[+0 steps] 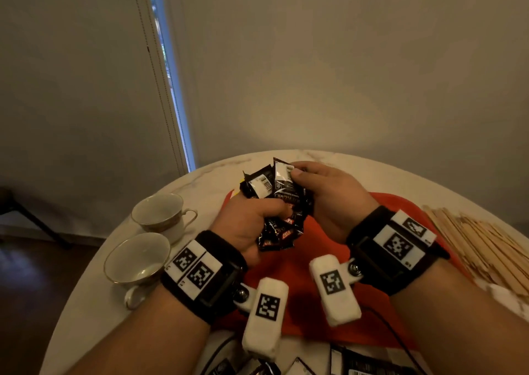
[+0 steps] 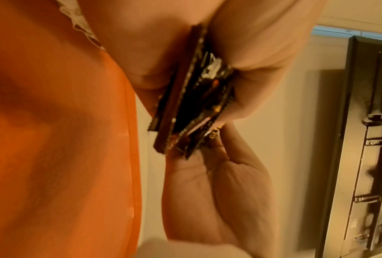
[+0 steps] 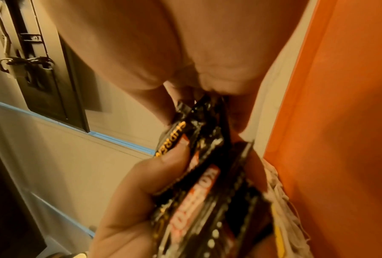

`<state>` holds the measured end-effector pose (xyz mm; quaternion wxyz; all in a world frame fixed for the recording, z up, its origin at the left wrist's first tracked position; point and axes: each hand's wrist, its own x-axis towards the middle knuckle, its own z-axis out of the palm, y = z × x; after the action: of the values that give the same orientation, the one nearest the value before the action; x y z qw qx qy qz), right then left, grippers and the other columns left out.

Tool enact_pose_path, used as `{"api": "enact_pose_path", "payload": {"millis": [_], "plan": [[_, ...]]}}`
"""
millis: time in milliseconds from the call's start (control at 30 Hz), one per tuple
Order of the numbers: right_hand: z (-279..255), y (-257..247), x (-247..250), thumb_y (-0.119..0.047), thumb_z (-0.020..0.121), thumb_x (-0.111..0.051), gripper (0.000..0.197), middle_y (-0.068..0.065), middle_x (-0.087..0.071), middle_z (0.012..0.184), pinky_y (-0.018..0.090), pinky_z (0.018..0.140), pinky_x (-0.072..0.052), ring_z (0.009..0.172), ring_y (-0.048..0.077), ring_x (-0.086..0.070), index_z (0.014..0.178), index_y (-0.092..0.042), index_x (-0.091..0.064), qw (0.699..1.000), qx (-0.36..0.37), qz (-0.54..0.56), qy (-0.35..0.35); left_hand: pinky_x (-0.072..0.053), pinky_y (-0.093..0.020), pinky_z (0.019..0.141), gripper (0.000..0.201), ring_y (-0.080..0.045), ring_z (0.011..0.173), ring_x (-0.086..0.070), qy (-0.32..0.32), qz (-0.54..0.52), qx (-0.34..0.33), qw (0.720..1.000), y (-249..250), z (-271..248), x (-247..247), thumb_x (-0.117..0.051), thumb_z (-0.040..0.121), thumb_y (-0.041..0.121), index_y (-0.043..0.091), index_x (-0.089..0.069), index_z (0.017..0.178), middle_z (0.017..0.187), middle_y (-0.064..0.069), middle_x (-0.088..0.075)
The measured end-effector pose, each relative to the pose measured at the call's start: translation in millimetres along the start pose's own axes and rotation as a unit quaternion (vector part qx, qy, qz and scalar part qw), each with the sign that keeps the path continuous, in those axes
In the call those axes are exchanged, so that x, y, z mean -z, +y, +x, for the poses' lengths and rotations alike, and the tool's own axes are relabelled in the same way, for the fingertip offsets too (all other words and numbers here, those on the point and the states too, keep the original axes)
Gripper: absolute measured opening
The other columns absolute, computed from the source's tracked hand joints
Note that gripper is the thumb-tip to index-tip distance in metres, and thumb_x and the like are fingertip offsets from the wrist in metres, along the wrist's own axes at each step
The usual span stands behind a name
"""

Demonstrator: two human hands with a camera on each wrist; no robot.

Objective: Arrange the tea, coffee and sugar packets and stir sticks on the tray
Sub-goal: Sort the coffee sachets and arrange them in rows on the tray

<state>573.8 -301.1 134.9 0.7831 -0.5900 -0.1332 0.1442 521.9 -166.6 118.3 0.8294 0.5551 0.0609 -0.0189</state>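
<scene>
Both hands hold one bundle of black coffee packets [image 1: 279, 203] above the orange tray [image 1: 312, 263]. The left hand [image 1: 246, 225] grips the bundle's lower end; the right hand [image 1: 329, 194] pinches the top, probably squaring the edges before setting it down.

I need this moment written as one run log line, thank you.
left hand: holds coffee packets | right hand: pinches same stack | position: above orange tray | stir sticks: on table
</scene>
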Motion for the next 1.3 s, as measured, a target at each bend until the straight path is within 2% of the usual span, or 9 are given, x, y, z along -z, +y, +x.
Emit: {"api": "enact_pose_path", "payload": {"millis": [67, 167, 367, 467, 600, 700, 900, 1133, 1300], "plan": [[4.5, 2.3, -0.1, 0.009, 0.100, -0.043, 0.030, 0.023, -0.070, 0.108, 0.034, 0.079, -0.061, 0.090, 0.028, -0.070, 0.120, 0.000, -0.063, 1.000, 0.009, -0.006, -0.012, -0.059, -0.036, 0.057, 0.032, -0.030, 0.067, -0.070, -0.009, -0.011, 0.038, 0.999, 0.2, 1.2, 0.2, -0.056, 0.083, -0.012, 0.003, -0.071, 0.107, 0.083, -0.017, -0.071], [7.7, 3.6, -0.8, 0.016, 0.096, -0.036, 0.046, 0.025, -0.070, 0.117, 0.036, 0.080, -0.061, 0.094, 0.030, -0.070, 0.127, -0.003, -0.063, 0.998, 0.001, -0.037, -0.047, -0.061, -0.044, 0.074, 0.036, -0.033, 0.076, -0.070, -0.037, -0.034, 0.080, 0.996, 3.0, 0.3, -0.7, -0.055, 0.078, -0.006, 0.001, -0.070, 0.110, 0.092, -0.020, -0.071], [4.2, -4.3, 5.1, 0.012, 0.096, -0.045, 0.044, -0.001, -0.078, 0.100, 0.024, 0.064, -0.056, 0.084, 0.014, -0.074, 0.113, -0.018, -0.072, 0.982, 0.025, -0.164, -0.088, -0.062, -0.049, 0.077, 0.031, -0.032, 0.083, -0.075, -0.104, -0.101, 0.094, 0.985, 7.0, -4.5, 1.7, -0.063, 0.075, 0.000, 0.000, -0.074, 0.103, 0.097, -0.020, -0.072], [-2.6, -10.4, 2.3, 0.012, 0.097, -0.048, 0.043, -0.004, -0.078, 0.097, 0.025, 0.060, -0.056, 0.077, 0.013, -0.073, 0.114, -0.020, -0.071, 0.969, 0.055, -0.217, -0.107, -0.059, -0.046, 0.074, 0.044, -0.034, 0.088, -0.071, -0.095, -0.134, 0.093, 0.982, 10.0, -4.7, 4.5, -0.078, 0.078, 0.026, 0.006, -0.074, 0.117, 0.101, -0.018, -0.069], [-4.4, -11.4, -2.3, 0.010, 0.093, -0.048, 0.047, 0.008, -0.073, 0.121, 0.035, 0.085, -0.057, 0.108, 0.027, -0.070, 0.126, -0.018, -0.068, 0.971, 0.067, -0.194, -0.120, -0.050, -0.042, 0.074, 0.029, -0.030, 0.077, -0.064, -0.070, -0.147, 0.106, 0.981, 13.0, -2.3, 9.3, -0.061, 0.083, 0.017, -0.002, -0.067, 0.105, 0.090, -0.019, -0.065], [-5.8, -13.9, -2.4, -0.014, 0.083, -0.066, 0.060, -0.006, -0.060, 0.141, 0.034, 0.108, -0.049, 0.131, 0.006, -0.055, 0.139, -0.033, -0.059, 0.962, 0.074, -0.204, -0.163, -0.049, -0.039, 0.070, 0.024, -0.029, 0.070, -0.062, -0.074, -0.135, 0.127, 0.980, 14.4, -2.1, 12.5, -0.053, 0.079, 0.009, -0.003, -0.066, 0.095, 0.084, -0.019, -0.064], [-17.2, -14.5, -4.3, -0.023, 0.061, -0.099, 0.125, -0.023, -0.046, 0.146, 0.014, 0.104, -0.045, 0.126, -0.010, -0.052, 0.156, -0.050, -0.022, 0.876, 0.054, -0.404, -0.259, -0.055, -0.039, 0.074, 0.019, -0.030, 0.078, -0.071, -0.085, -0.120, 0.140, 0.979, 18.4, -3.4, 6.1, -0.059, 0.078, 0.009, 0.000, -0.075, 0.083, 0.088, -0.017, -0.070], [-14.2, -15.0, -6.4, -0.029, 0.057, -0.099, 0.084, -0.006, -0.055, 0.126, 0.039, 0.083, -0.061, 0.107, 0.010, -0.064, 0.125, -0.043, -0.051, 0.875, 0.122, -0.429, -0.187, -0.054, -0.037, 0.071, 0.012, -0.026, 0.076, -0.072, -0.091, -0.098, 0.084, 0.987, 14.8, -5.0, 5.6, -0.064, 0.080, 0.011, 0.007, -0.073, 0.087, 0.086, -0.012, -0.071], [-15.8, -11.8, -7.3, -0.028, 0.059, -0.099, 0.102, -0.016, -0.057, 0.126, 0.024, 0.089, -0.057, 0.109, -0.001, -0.062, 0.142, -0.043, -0.040, 0.864, 0.106, -0.443, -0.214, -0.054, -0.035, 0.070, 0.013, -0.025, 0.074, -0.071, -0.085, -0.076, 0.093, 0.989, 11.8, -3.1, 8.8, -0.063, 0.075, 0.004, 0.005, -0.071, 0.085, 0.083, -0.012, -0.069]]}}
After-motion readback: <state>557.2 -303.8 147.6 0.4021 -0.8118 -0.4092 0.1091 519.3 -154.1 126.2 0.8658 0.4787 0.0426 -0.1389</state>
